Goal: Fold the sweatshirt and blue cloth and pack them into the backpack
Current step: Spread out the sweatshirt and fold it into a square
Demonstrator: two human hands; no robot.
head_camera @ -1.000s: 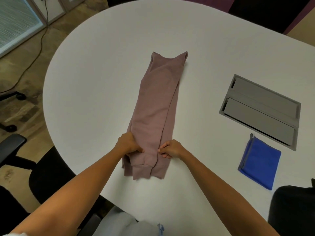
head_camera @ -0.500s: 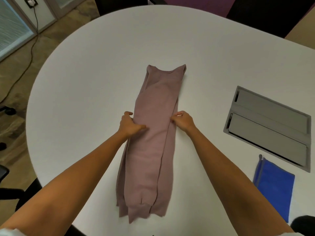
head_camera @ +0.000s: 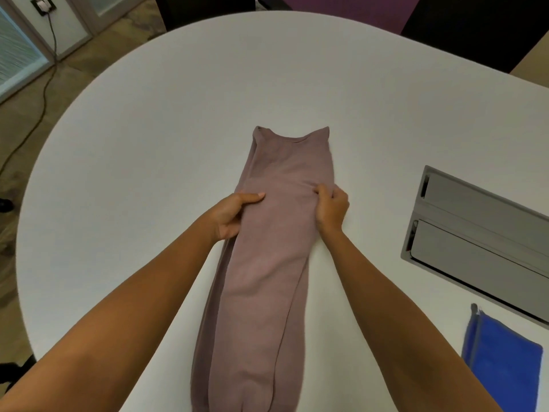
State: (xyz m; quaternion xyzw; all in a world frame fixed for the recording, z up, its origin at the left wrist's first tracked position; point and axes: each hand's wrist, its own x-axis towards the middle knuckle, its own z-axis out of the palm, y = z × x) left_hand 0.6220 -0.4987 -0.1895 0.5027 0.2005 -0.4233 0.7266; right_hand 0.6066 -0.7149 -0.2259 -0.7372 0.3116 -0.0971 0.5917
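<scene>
A dusty-pink sweatshirt (head_camera: pixel 267 263) lies folded into a long narrow strip on the white table (head_camera: pixel 148 144), collar end pointing away from me. My left hand (head_camera: pixel 231 215) grips its left edge about a third of the way down from the collar, thumb on top. My right hand (head_camera: pixel 331 209) pinches the right edge at the same height, fingers curled into the fabric. A folded blue cloth (head_camera: pixel 502 367) lies flat at the lower right, touched by neither hand. No backpack is in view.
A grey cable hatch (head_camera: pixel 481 242) is set into the table to the right of the sweatshirt. Dark chairs (head_camera: pixel 208 7) stand beyond the far edge. On the left, a cable (head_camera: pixel 38 96) runs across the floor to a wall socket.
Both hands have moved up the sweatshirt from its hem end to near its upper third, and now grip the edges. The view has shifted forward with them.
</scene>
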